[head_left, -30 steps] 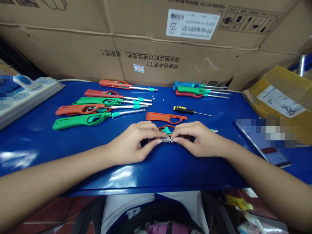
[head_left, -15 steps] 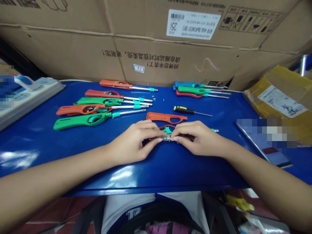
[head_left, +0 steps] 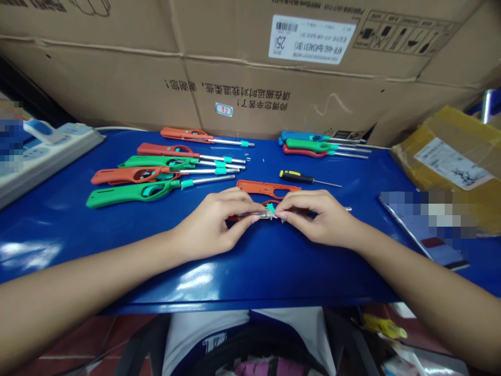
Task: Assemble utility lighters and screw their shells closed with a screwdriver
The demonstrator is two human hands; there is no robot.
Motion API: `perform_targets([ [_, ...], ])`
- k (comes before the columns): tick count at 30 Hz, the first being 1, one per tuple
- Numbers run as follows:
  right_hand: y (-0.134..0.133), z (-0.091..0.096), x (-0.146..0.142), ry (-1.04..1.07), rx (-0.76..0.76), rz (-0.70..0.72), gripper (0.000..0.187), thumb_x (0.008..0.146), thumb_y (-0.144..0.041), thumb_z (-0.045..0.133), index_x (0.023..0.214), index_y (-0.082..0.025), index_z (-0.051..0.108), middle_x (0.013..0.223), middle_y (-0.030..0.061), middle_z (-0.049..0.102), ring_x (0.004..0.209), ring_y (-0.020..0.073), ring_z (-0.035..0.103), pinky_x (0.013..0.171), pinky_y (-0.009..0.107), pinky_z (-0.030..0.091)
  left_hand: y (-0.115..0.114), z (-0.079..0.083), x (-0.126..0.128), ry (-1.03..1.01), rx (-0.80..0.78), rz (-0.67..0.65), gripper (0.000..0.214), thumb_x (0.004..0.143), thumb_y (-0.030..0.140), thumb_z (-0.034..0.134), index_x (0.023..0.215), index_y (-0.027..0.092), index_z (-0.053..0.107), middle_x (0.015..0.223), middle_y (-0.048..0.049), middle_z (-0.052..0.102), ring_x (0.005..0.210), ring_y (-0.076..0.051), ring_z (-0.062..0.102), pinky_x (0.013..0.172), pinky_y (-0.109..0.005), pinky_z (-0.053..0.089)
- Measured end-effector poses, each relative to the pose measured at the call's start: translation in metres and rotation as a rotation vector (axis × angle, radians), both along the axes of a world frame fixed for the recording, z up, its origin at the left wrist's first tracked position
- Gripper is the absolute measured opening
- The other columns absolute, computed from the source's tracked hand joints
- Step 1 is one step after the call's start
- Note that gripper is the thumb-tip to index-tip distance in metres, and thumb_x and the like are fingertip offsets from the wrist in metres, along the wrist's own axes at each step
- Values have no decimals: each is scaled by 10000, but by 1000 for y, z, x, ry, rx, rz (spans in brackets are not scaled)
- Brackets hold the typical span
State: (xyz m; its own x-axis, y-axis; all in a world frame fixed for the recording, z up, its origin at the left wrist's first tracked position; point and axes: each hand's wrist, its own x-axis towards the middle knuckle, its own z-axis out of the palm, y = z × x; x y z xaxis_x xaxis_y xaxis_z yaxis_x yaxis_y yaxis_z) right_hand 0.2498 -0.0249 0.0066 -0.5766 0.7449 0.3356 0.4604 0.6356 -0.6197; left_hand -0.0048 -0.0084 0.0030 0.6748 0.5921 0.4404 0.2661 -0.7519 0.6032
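My left hand (head_left: 217,222) and my right hand (head_left: 313,214) meet at the middle of the blue table (head_left: 117,240). Both pinch a small clear part with a metal end (head_left: 265,214), fingers closed on it from either side. Right behind it lies an open orange lighter half-shell (head_left: 268,188) and another orange shell with a teal trigger (head_left: 270,205), partly hidden by my fingers. A black-and-yellow screwdriver (head_left: 303,178) lies just beyond.
Several orange and green long-nosed lighters (head_left: 156,175) lie at the left, three more (head_left: 313,143) at the back right. Large cardboard boxes (head_left: 250,68) wall the back. A white power strip (head_left: 47,151) is far left, a yellow parcel (head_left: 450,156) far right.
Both hands with the small clear part have shifted slightly away from me, closer to the orange shells. Nothing else has moved.
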Motion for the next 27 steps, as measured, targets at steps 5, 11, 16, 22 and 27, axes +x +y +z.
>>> perform_targets([
  [5, 0, 0, 0, 11, -14, -16, 118, 950, -184, 617, 929, -161, 730, 847, 57, 759, 664, 128, 627, 582, 244, 461, -2, -1, 2, -28, -28, 28, 217, 954, 174, 635, 1126, 181, 767, 1004, -68, 785, 895, -177, 698, 810, -290, 577],
  [11, -1, 0, -1, 26, -56, -6, 121, 944, -199, 620, 917, -155, 729, 800, 44, 732, 580, 96, 545, 538, 221, 429, -4, -1, 4, -34, -52, 38, 214, 948, 172, 636, 1108, 184, 777, 1000, -71, 786, 903, -184, 705, 808, -296, 580],
  [16, -1, 0, -2, 7, -49, -17, 114, 941, -188, 612, 916, -160, 719, 786, 31, 719, 571, 90, 535, 540, 216, 426, -4, -1, 5, -21, -96, 60, 208, 948, 181, 639, 1101, 175, 780, 1004, -63, 788, 906, -182, 704, 810, -295, 575],
  [22, -1, 5, 0, 17, 30, 41, 83, 936, -251, 679, 911, -177, 707, 789, 19, 709, 601, 95, 535, 577, 224, 442, -5, 1, 5, -30, -195, 41, 203, 962, 217, 639, 1104, 213, 785, 1021, -42, 789, 912, -171, 721, 793, -272, 575],
  [27, 1, 3, 0, -1, 15, 38, 156, 975, -260, 626, 872, -177, 709, 806, 44, 740, 666, 125, 612, 623, 246, 471, -5, 1, 5, -23, -128, 3, 229, 969, 202, 630, 1152, 201, 768, 1006, -58, 775, 902, -169, 711, 808, -281, 581],
])
